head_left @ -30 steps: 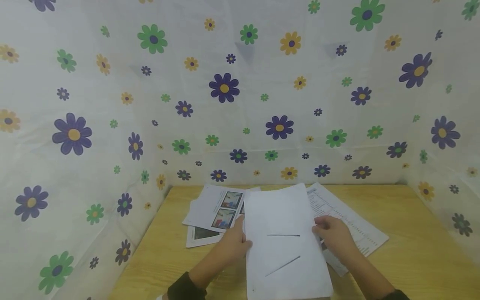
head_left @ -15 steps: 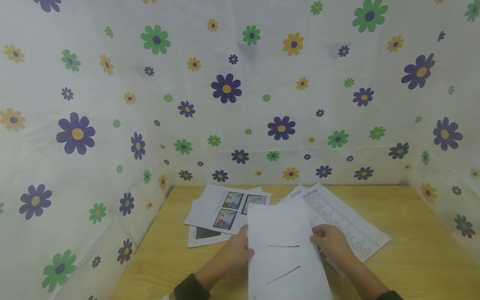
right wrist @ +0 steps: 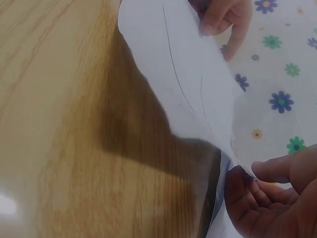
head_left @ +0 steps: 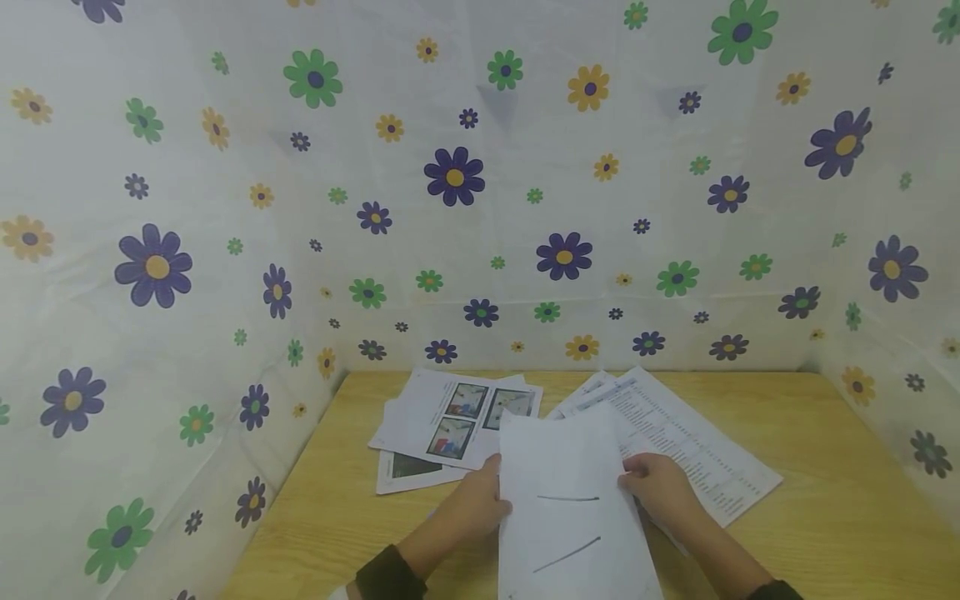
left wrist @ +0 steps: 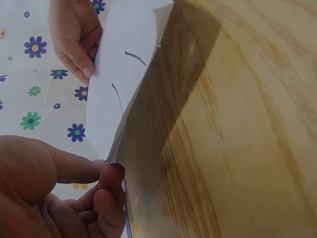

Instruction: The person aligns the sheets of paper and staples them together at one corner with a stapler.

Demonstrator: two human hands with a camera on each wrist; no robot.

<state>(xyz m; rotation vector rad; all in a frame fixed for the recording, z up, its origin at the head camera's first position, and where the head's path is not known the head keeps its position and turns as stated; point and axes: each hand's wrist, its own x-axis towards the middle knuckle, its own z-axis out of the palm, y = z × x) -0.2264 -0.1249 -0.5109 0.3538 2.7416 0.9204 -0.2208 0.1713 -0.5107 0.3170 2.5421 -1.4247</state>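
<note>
A white sheet of paper (head_left: 562, 450) with two dark strokes on it is held up off the table between both hands. My left hand (head_left: 474, 500) pinches its left edge between thumb and curled fingers; in the left wrist view, the left hand (left wrist: 59, 183) is close up at that edge. My right hand (head_left: 663, 485) pinches the opposite edge, and the right hand (right wrist: 277, 193) shows the same grip in the right wrist view. Seen from the wrists, the sheet (right wrist: 183, 79) bends, and its near edge hangs above the wood. The sheet's lower end runs out of the head view.
On the wooden table (head_left: 840, 500), papers with printed pictures (head_left: 450, 417) lie at the back left. Sheets with printed rows of text (head_left: 690, 442) overlap at the back right, partly behind the right hand. A flower-patterned curtain (head_left: 562, 183) surrounds the table's back and sides.
Both hands have lowered the white sheet toward the person, keeping their grip on its edges. More of the printed papers behind it now shows. The view has shifted slightly.
</note>
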